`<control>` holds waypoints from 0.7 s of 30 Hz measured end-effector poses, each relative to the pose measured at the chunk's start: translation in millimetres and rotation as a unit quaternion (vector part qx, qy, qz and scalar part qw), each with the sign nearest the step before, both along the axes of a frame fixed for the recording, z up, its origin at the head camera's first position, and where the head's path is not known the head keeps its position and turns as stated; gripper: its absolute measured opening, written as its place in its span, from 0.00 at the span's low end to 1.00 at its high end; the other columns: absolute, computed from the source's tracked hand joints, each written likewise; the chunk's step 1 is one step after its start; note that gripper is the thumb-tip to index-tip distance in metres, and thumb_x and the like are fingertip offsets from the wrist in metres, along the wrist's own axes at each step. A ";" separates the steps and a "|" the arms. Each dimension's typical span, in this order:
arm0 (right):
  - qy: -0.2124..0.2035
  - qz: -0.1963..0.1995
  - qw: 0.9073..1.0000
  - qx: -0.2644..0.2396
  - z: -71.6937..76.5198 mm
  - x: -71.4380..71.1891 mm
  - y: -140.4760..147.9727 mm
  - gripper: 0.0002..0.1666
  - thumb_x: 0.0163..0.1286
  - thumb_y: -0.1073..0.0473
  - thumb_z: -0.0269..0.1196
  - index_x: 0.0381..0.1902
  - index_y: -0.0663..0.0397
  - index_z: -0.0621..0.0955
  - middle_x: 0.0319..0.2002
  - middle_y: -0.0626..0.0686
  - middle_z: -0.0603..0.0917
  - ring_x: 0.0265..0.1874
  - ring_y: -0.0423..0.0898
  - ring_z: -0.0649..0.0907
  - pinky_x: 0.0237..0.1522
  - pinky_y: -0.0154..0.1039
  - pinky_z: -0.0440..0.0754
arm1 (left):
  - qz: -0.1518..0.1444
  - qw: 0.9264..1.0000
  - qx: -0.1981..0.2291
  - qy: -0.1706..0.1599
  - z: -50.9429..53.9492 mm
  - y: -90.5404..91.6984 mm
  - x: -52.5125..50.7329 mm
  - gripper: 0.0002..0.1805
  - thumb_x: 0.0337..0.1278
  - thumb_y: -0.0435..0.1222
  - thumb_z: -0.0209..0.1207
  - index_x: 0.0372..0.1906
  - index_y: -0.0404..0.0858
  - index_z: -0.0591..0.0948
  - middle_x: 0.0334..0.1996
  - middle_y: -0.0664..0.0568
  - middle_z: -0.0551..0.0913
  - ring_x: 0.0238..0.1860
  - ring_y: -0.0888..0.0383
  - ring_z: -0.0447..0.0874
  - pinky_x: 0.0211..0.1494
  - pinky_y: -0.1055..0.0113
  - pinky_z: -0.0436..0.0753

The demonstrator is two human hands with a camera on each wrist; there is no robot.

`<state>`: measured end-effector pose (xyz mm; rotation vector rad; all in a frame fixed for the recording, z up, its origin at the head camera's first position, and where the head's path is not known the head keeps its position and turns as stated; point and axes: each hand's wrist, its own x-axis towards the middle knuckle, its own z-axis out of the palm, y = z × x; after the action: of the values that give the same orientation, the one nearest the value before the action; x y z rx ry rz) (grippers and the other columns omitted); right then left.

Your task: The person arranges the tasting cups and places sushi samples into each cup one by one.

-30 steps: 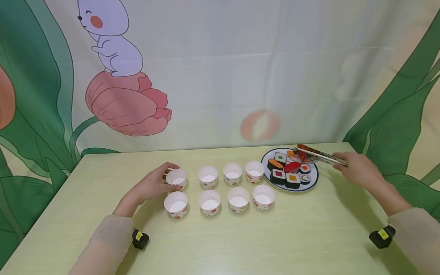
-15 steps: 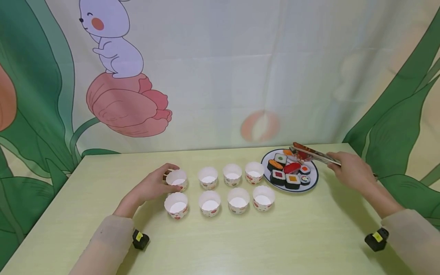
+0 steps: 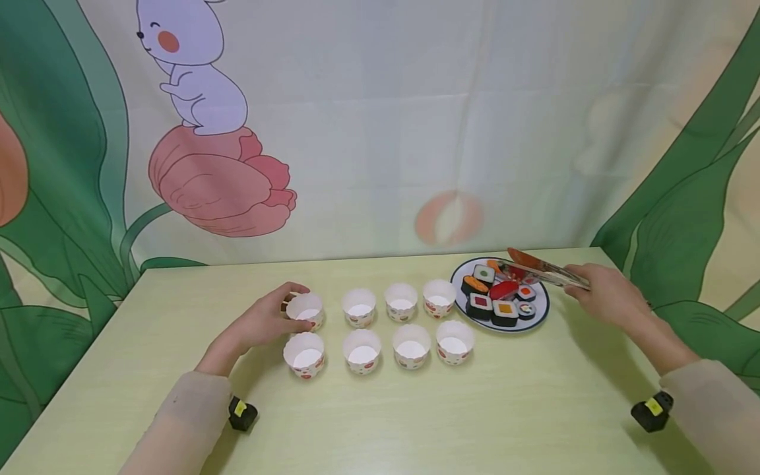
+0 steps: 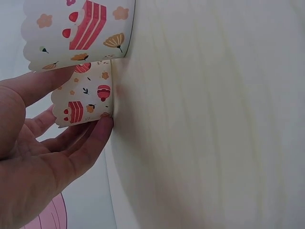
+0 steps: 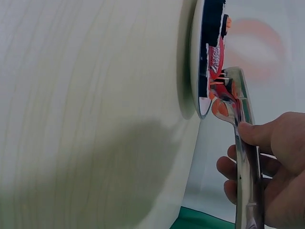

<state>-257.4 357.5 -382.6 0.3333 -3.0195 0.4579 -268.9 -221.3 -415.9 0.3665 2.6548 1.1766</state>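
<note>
My left hand (image 3: 267,318) holds the back-left paper baking cup (image 3: 305,310), thumb on its near side and fingers around the far side. In the left wrist view, fingertips press the printed wall of this cup (image 4: 88,98) near the table. My right hand (image 3: 611,293) grips metal tongs (image 3: 552,270), which reach over the back of a blue-rimmed white plate (image 3: 543,305). Assorted sushi pieces (image 3: 505,289) lie on the plate. The tong arms stand apart around the red and orange pieces at the back; whether they touch a piece I cannot tell.
Several more white paper cups stand in two rows, including a front-left cup (image 3: 305,356) close to my left hand and a back-right cup (image 3: 439,299) beside the plate. A printed curtain (image 3: 368,132) hangs behind the pale table (image 3: 380,422).
My right hand has moved slightly left with the tongs, whose arms now stand wider apart over the plate. My left hand stays on the same cup.
</note>
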 end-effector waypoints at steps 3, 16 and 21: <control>-0.012 0.002 1.000 0.001 2.6 -0.6 1.9 0.30 0.75 0.57 0.64 0.67 0.73 0.73 0.57 0.74 0.79 0.50 0.67 0.79 0.44 0.62 0.78 | -0.001 1.000 0.000 -0.002 -0.2 0.2 -0.1 0.37 0.59 0.39 0.73 0.69 0.36 0.69 0.55 0.38 0.75 0.49 0.45 0.74 0.48 0.57 0.78; -0.036 0.016 0.999 -0.007 6.1 -5.7 2.6 0.34 0.75 0.53 0.65 0.67 0.73 0.73 0.57 0.75 0.79 0.41 0.58 0.80 0.37 0.50 0.77 | -0.003 1.000 -0.002 0.003 -0.2 -0.7 -0.5 0.40 0.59 0.39 0.73 0.72 0.35 0.67 0.59 0.35 0.72 0.52 0.44 0.74 0.51 0.55 0.78; -0.042 0.018 0.999 -0.027 6.5 -6.2 2.1 0.33 0.74 0.54 0.66 0.65 0.75 0.74 0.53 0.73 0.81 0.29 0.47 0.82 0.30 0.44 0.77 | 0.000 1.000 -0.001 -0.003 -0.1 0.1 0.1 0.42 0.60 0.40 0.73 0.73 0.34 0.64 0.63 0.33 0.70 0.57 0.40 0.74 0.56 0.51 0.77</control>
<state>-263.6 359.6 -376.1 0.3748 -3.0797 0.5704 -268.8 -221.2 -416.0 0.3624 2.6510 1.1725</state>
